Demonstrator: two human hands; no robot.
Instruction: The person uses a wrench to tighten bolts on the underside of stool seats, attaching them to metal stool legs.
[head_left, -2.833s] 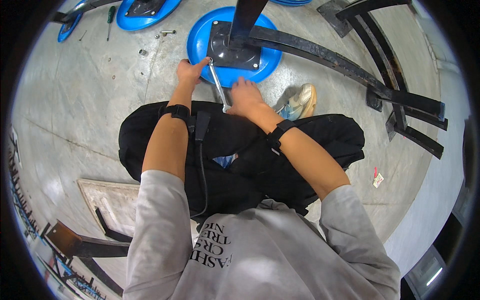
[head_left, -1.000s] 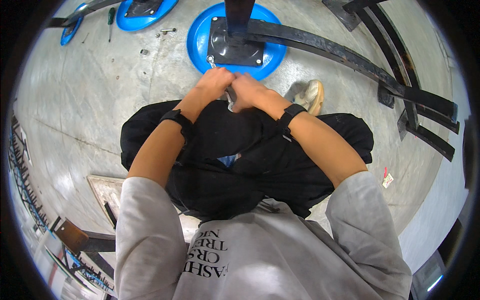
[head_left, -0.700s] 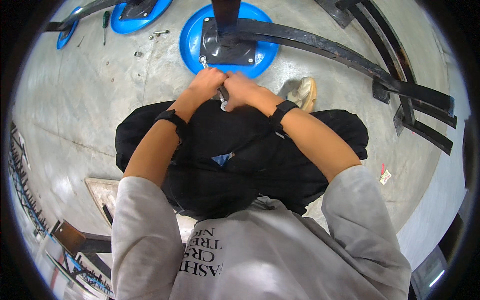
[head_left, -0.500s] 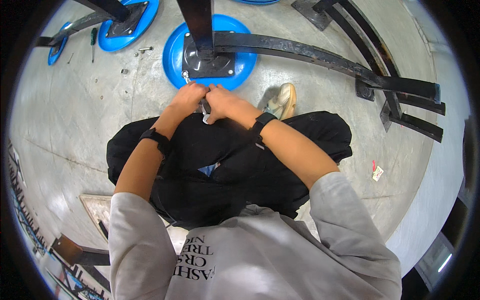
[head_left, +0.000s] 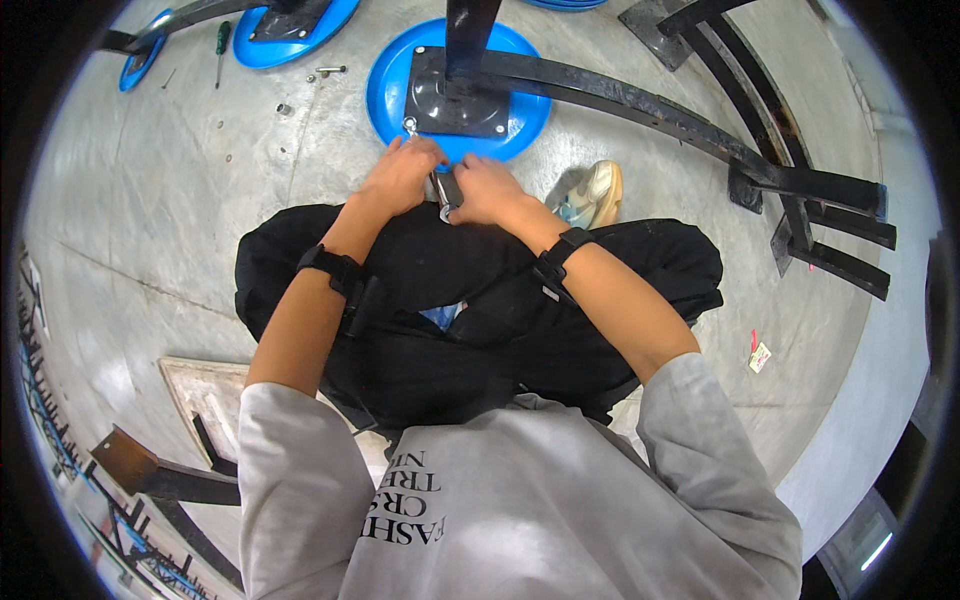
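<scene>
Left hand [head_left: 402, 178] curled over the shank of a steel wrench [head_left: 444, 203], right hand [head_left: 487, 190] close against its near end, a person sits on the concrete floor [head_left: 150, 230] before an upturned blue disc [head_left: 384, 90]. From where I stand, the wrench slants away from the lap, its far ring end at the lower-left corner of the black plate [head_left: 430, 88] fixed on the disc, its near end showing beside the right thumb. The right hand is bent, fingers and thumb apart; whether it grips the steel or merely rests against it, I cannot tell.

The wrench looks stiff and solid, probably weighty for its slim shape — and its polished finish could slip in a damp palm. It seems in little danger of breaking. The best hold would likely be well back along the shank, toward the near end, where leverage is greatest, with a light steadying touch close to the ring.

A black post [head_left: 468, 40] rises from the plate, and a dark curved beam [head_left: 640, 108] runs off to the right, above a pale shoe [head_left: 602, 195]. To the left lie a green-handled screwdriver [head_left: 222, 40], a loose bolt [head_left: 331, 70] and a small metal socket [head_left: 284, 109].
</scene>
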